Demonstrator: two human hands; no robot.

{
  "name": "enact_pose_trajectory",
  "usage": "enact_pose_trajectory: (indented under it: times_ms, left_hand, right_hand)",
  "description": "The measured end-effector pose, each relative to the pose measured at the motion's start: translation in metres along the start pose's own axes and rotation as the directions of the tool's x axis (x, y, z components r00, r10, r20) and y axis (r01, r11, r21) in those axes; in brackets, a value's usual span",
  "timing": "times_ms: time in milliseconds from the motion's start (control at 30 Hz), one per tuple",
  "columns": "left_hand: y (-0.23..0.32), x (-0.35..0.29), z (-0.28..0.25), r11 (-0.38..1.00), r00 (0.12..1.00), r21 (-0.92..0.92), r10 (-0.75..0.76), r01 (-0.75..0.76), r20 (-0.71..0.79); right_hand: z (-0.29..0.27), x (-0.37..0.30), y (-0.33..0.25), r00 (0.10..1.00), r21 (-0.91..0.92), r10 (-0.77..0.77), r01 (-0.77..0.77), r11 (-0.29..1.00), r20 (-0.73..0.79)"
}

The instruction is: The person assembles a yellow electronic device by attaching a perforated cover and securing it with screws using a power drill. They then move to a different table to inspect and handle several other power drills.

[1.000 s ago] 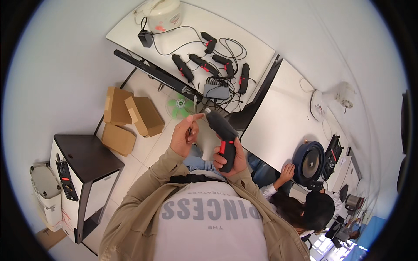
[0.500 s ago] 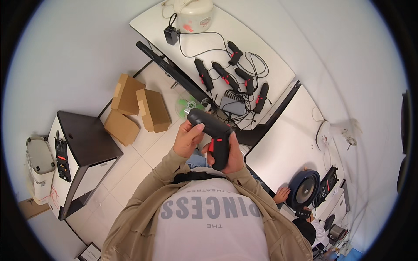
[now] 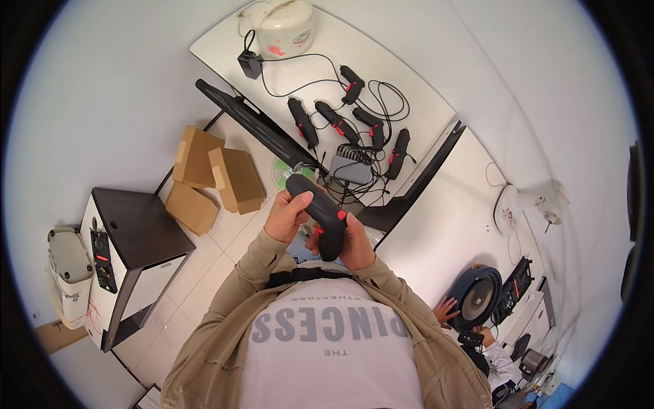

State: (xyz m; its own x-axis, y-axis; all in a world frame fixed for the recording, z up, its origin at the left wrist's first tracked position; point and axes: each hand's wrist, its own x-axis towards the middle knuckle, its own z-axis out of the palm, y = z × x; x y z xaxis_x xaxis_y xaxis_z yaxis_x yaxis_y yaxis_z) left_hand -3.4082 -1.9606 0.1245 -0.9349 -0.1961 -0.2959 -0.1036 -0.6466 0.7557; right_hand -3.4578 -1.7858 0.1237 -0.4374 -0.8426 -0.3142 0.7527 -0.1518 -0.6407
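Both my hands hold a black cordless screwdriver in front of my chest. It has a red trigger and a red button, and its metal nose points up and to the left. My left hand is closed round the front of the body, the thumb lying along the top. My right hand wraps the side of the grip, its thumb near the red button; some of its fingers are hidden behind the tool. Beyond, on the white table, lie several similar screwdrivers with cables, beside a grey charging hub.
A rice cooker and a black power adapter stand at the table's far end. Open cardboard boxes lie on the floor at left, near a dark cabinet. At right, another person's hand touches a round dark-blue device.
The screwdriver has turned in my hands, its grip swinging left and its red button now facing up. My right hand has shifted lower along it. The head view has moved slightly.
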Motion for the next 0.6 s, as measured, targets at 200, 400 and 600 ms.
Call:
enact_pose_trajectory:
  times_ms: [200,400,600]
  left_hand:
    - [-0.008,0.006,0.006,0.987,0.996,0.157,0.042,-0.030,-0.072]
    - [-0.015,0.012,0.009,0.992,0.973,0.120,0.056,-0.030,-0.224]
    - [-0.009,0.012,0.013,0.998,0.942,-0.037,-0.061,0.051,-0.330]
  right_hand:
    - [-0.006,0.003,-0.008,0.994,-0.045,0.042,-0.047,0.998,-0.102]
    - [-0.018,0.001,-0.003,1.000,0.103,-0.006,0.008,0.995,-0.026]
    - [-0.006,0.006,-0.007,0.933,-0.676,-0.341,0.176,0.715,-0.118]
